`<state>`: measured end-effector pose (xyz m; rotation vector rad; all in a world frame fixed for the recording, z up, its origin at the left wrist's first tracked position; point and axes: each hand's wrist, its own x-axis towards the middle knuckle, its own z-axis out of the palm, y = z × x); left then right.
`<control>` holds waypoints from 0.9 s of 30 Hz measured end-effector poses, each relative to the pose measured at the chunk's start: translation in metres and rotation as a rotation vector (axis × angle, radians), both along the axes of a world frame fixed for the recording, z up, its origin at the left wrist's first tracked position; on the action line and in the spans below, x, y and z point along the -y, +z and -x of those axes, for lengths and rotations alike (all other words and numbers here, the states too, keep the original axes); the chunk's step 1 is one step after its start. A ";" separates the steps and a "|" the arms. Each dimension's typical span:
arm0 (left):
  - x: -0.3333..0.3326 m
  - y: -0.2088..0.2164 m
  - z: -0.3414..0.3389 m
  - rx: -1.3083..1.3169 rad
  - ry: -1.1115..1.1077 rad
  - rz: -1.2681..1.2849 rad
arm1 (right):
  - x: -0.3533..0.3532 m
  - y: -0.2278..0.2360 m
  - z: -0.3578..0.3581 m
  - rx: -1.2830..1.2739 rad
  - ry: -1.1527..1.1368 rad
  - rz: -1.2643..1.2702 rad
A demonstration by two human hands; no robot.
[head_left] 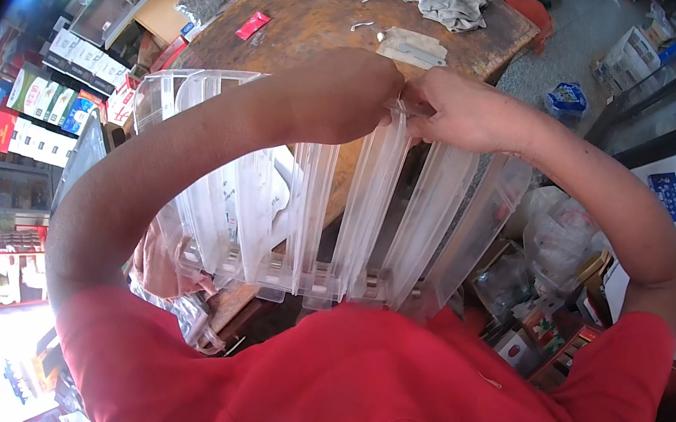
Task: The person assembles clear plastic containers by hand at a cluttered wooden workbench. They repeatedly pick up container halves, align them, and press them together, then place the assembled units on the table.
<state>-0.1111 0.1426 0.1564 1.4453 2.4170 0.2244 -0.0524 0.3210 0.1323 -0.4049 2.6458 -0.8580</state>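
Note:
A clear plastic rack with several upright dividers [371, 207] stands between my arms, close against my red shirt. At the top end of a middle divider my two hands meet. My left hand [348, 93] is closed there, its fingertips largely hidden behind its back. My right hand [456, 110] pinches the same spot with thumb and bent fingers. A small bit of clear plastic shows between them. The rack's left end panel [157, 98] passes behind my left forearm. Its slotted base rail [301, 278] lies nearest my chest.
The worn brown wooden table [318, 5] bears a crumpled grey cloth [450, 8], a beige piece of cloth [412, 48], a small red packet [252, 25] and white scraps. Shelves with boxes [46, 99] line the left. Plastic bags [559, 237] and clutter crowd the right.

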 end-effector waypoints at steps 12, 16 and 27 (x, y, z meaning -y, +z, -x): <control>0.002 -0.030 0.025 -0.278 0.155 0.208 | 0.003 0.015 -0.032 -0.431 0.361 -0.034; 0.030 -0.080 0.055 -0.184 0.164 0.145 | 0.032 0.055 -0.027 -0.615 0.545 0.004; 0.046 -0.072 0.113 0.428 0.258 -0.067 | -0.159 0.035 0.063 -0.082 -0.191 0.005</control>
